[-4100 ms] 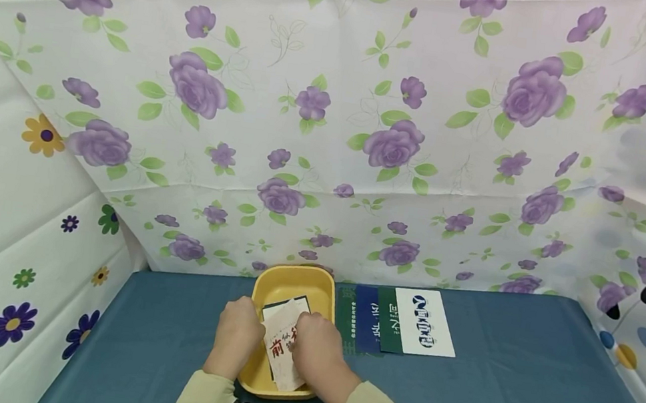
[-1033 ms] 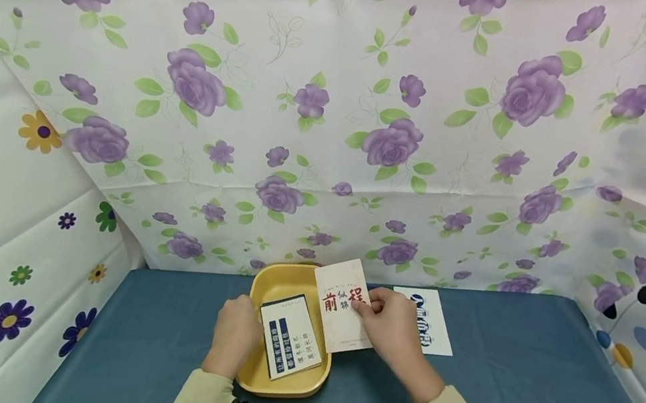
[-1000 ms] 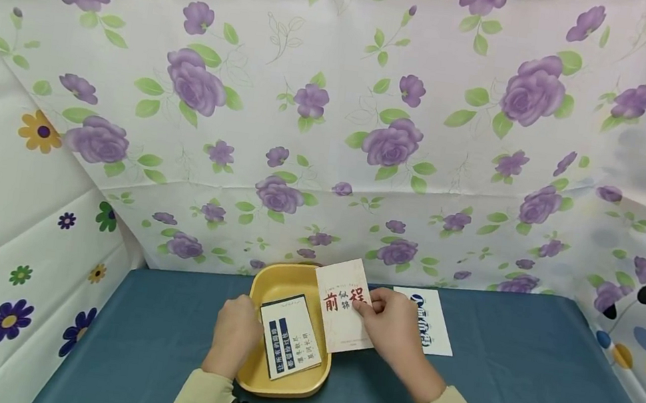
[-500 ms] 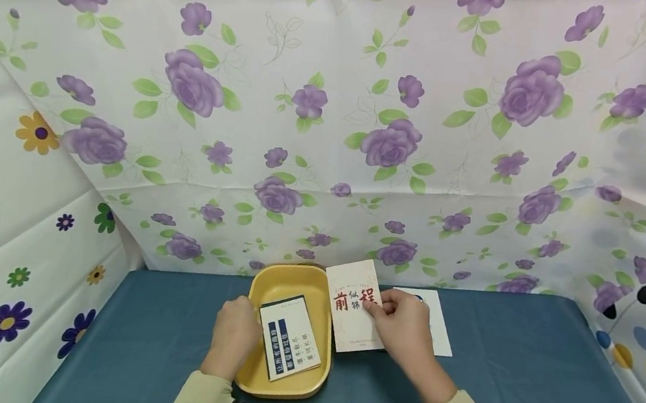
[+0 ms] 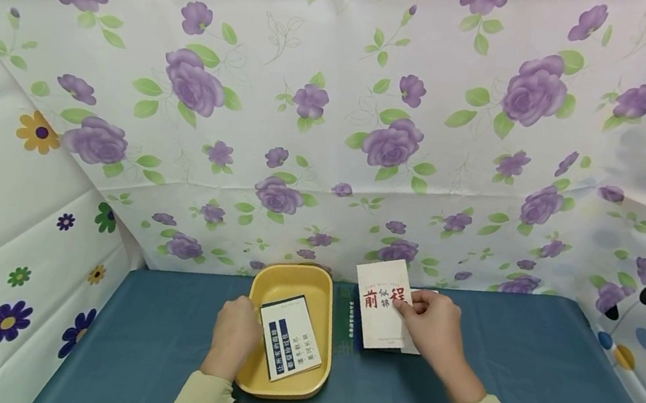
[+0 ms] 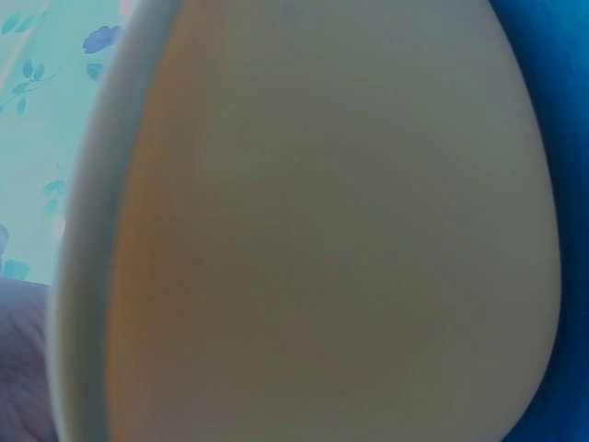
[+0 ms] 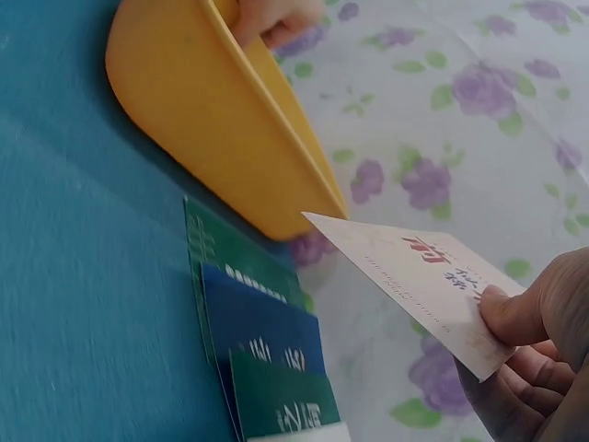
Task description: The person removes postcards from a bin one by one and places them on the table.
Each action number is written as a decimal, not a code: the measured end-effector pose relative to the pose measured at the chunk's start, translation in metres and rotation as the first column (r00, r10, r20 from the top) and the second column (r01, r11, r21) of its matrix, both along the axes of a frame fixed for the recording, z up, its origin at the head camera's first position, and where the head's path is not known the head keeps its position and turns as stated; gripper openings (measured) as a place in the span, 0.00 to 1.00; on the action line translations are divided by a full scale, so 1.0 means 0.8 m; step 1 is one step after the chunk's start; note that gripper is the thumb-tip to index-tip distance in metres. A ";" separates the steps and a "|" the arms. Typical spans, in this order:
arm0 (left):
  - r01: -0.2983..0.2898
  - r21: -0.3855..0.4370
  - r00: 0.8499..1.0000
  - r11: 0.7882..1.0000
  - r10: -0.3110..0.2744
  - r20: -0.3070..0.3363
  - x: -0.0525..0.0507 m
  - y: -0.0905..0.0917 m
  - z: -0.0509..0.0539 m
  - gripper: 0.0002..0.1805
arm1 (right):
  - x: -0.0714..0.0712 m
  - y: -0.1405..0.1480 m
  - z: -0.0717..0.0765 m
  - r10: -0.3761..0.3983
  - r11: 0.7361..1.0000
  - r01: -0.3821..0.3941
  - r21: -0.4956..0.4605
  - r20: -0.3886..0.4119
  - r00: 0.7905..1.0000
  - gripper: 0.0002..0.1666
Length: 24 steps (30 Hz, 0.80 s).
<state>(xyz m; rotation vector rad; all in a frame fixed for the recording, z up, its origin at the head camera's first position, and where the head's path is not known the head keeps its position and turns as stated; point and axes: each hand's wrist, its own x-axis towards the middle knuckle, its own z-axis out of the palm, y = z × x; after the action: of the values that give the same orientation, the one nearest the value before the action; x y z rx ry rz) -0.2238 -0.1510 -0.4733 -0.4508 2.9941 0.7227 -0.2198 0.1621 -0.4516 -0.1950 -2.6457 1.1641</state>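
My right hand [image 5: 441, 327] pinches a cream card [image 5: 377, 322] with red and black characters between thumb and fingers, holding it tilted above the row of cards. In the right wrist view this card [image 7: 414, 285] hangs clear of a green card [image 7: 241, 253], a blue card [image 7: 267, 322] and another green card [image 7: 276, 391], which overlap on the table. Left of them stands a yellow plastic tray [image 5: 289, 281] holding a white card [image 5: 290, 339] with dark-blue print. The fingers of my left hand [image 5: 235, 335] grip the tray's left rim. Its outer wall [image 6: 350, 230] fills the left wrist view.
A blue-green cloth [image 5: 162, 330] covers the table. Behind it rises a floral sheet [image 5: 330, 142], with patterned sheets at both sides. A white card, mostly hidden by the cream card and right hand, lies at the row's right end.
The right hand lifted the cream card from the tray, uncovering the dark-blue-printed card, and carried it right over the row. The left hand stayed at the tray's rim.
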 end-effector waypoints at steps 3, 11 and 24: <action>-0.001 0.004 1.000 1.000 0.001 0.004 0.000 0.000 0.000 0.02 | -0.002 0.015 -0.001 -0.011 1.000 0.011 -0.002 0.003 1.000 0.18; -0.008 0.003 1.000 1.000 0.008 0.012 0.001 0.001 0.002 0.04 | -0.011 0.055 -0.006 -0.064 0.997 0.063 0.041 0.011 0.998 0.21; -0.006 -0.006 1.000 1.000 0.006 0.012 0.000 0.000 -0.002 0.03 | -0.016 0.102 -0.030 -0.121 0.991 0.114 0.064 0.133 0.984 0.26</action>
<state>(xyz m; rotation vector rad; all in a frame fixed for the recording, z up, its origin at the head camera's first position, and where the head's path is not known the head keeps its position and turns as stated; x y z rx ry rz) -0.2242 -0.1510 -0.4748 -0.4632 2.9856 0.7098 -0.2323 0.2438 -0.4753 -0.4294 -2.7383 1.0730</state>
